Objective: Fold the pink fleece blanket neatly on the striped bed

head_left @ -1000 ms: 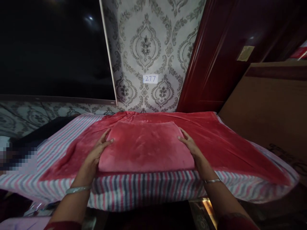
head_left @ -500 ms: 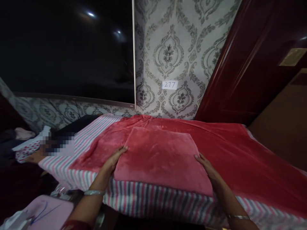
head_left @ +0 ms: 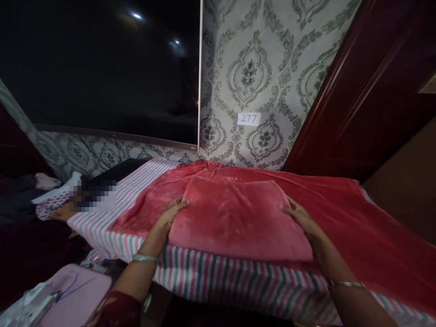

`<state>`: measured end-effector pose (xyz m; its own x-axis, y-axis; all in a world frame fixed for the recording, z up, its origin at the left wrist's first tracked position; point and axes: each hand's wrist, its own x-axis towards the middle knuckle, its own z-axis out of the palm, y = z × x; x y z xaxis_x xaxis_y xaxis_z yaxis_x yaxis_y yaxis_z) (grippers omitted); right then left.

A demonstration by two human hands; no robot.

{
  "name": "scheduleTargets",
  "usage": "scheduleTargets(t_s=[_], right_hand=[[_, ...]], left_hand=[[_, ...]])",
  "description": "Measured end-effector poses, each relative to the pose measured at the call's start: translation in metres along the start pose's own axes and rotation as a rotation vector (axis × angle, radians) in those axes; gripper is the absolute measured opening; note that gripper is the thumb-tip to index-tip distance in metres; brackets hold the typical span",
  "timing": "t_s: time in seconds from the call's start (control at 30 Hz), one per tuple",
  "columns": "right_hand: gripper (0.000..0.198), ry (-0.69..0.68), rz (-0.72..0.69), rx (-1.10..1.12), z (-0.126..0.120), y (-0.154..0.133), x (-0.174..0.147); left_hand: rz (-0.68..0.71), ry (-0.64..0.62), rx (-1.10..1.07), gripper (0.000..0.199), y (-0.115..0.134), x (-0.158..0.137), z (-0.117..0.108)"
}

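Note:
A folded rectangle of pinkish-red plush cloth [head_left: 238, 218] lies in front of me on a larger red plush blanket [head_left: 340, 213]. My left hand [head_left: 173, 213] grips its left edge, thumb on top and the other fingers partly hidden beside or beneath it. At the right edge, my right hand [head_left: 299, 215] does likewise, its thumb over the cloth and its fingers tucked behind the edge. Slight wrinkles show across the middle of the folded cloth. Under both red fabrics is a striped sheet [head_left: 218, 277], hanging down at the front.
A large dark television [head_left: 102, 68] stands against the patterned wall, which bears a paper label [head_left: 249, 119]. Dark red wooden panelling [head_left: 361, 91] rises at right. Another person's arm [head_left: 59, 213] and a pink lid-like surface [head_left: 80, 293] are at left.
Both hands have moved slightly farther up the sides of the folded cloth, and their fingers have curled around its edges. The cloth's middle has wrinkled a little. The view has shifted slightly.

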<state>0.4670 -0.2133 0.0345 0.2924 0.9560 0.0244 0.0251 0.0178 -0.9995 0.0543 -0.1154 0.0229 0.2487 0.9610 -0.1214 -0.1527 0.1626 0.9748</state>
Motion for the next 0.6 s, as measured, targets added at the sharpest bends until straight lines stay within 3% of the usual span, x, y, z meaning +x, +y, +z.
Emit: scheduleTargets(t_s=[0.17, 0.27, 0.33, 0.47, 0.6], right_hand=[[0.084, -0.061, -0.127, -0.083, -0.011, -0.039, 0.029], [0.083, -0.119, -0.159, -0.110, -0.023, -0.043, 0.046], [0.084, -0.155, -0.135, -0.158, -0.030, -0.031, 0.056], [0.086, -0.235, 0.025, -0.315, -0.037, 0.015, 0.068], [0.086, -0.088, 0.149, -0.456, -0.047, 0.051, 0.068]], left_hand=[[0.161, 0.028, -0.133, 0.069, 0.034, -0.019, 0.020], [0.219, 0.078, -0.215, 0.071, 0.034, -0.031, 0.028], [0.186, 0.097, -0.241, 0.076, 0.020, -0.037, 0.030], [-0.014, 0.034, -0.204, 0.081, -0.024, -0.040, 0.024], [-0.067, 0.069, -0.202, 0.094, -0.043, -0.032, 0.012]])
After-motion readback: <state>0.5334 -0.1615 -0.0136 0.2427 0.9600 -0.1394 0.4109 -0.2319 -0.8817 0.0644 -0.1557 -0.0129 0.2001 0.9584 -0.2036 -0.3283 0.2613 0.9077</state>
